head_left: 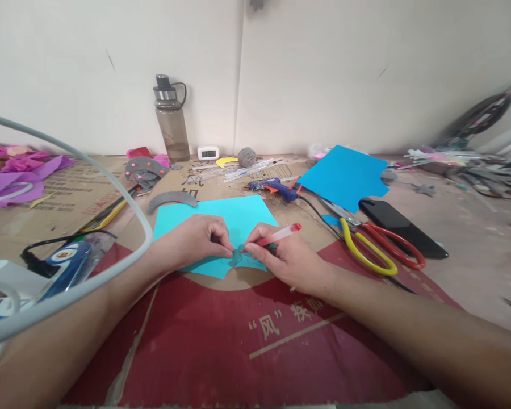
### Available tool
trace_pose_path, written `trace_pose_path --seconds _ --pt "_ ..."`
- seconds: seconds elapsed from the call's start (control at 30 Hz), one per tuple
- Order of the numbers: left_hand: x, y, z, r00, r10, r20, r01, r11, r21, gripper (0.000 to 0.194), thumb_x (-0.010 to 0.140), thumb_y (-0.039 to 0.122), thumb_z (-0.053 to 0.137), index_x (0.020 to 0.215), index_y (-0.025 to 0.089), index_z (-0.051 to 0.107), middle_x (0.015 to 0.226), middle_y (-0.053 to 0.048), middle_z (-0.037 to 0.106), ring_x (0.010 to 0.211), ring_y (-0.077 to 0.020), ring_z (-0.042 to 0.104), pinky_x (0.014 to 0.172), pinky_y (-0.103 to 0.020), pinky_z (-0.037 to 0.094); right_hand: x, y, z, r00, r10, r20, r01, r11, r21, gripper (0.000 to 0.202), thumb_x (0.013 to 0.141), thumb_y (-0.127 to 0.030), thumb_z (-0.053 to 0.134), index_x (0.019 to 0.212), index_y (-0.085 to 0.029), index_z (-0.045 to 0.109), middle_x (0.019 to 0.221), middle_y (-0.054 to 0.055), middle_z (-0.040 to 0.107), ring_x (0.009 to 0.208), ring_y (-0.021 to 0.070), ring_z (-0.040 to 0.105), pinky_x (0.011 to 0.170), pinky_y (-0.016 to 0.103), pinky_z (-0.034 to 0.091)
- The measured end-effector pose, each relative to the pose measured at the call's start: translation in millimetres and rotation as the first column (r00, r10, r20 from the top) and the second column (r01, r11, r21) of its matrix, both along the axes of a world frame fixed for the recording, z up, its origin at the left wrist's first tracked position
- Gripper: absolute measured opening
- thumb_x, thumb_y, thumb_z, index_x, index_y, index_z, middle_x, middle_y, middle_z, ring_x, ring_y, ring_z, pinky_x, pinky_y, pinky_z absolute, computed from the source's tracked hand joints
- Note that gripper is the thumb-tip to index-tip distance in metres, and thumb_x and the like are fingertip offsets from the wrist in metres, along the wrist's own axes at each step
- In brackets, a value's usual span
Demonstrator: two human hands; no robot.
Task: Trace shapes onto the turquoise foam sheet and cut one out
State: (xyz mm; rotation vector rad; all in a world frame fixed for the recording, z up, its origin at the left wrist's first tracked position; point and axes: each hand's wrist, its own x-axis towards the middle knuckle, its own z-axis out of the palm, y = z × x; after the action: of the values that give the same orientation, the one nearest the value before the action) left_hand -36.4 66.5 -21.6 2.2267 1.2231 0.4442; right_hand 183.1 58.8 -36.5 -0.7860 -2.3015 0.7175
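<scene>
A light turquoise sheet [213,213] with a notched near edge lies on the cardboard under both hands. My right hand [287,255] is closed round a pen [281,234] with a red end and a whitish barrel, its writing tip by the fingertips. My left hand [200,241] is closed in a pinch at the edge of a small dark teal cut-out shape [237,257], which lies against the sheet. Faint drawn lines show beside the shape. A grey curved piece [172,199] rests on the sheet's far left corner.
Scissors [366,241] with red and yellow handles and a black phone [402,227] lie at right. Behind are a blue glue gun [276,187], a blue sheet [344,176], a bottle [172,122] and a small clock [208,153]. A pale curved tube [142,221] crosses the left.
</scene>
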Motion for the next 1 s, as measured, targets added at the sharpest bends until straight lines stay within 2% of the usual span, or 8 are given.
trace_pose_path --seconds 1.0 --pt "0.2 0.3 0.8 1.000 0.002 -0.005 -0.002 1.000 -0.003 0.007 0.072 0.026 0.069 0.069 0.021 0.071 0.073 0.003 0.063 0.070 -0.0103 0.058 0.065 -0.021 0.042 -0.1 0.1 0.4 1.000 0.002 0.030 -0.002 1.000 -0.016 0.021 0.092 -0.030 0.045 0.086 -0.016 0.059 0.071 0.001 0.058 0.063 0.0115 0.051 0.058 0.024 0.039"
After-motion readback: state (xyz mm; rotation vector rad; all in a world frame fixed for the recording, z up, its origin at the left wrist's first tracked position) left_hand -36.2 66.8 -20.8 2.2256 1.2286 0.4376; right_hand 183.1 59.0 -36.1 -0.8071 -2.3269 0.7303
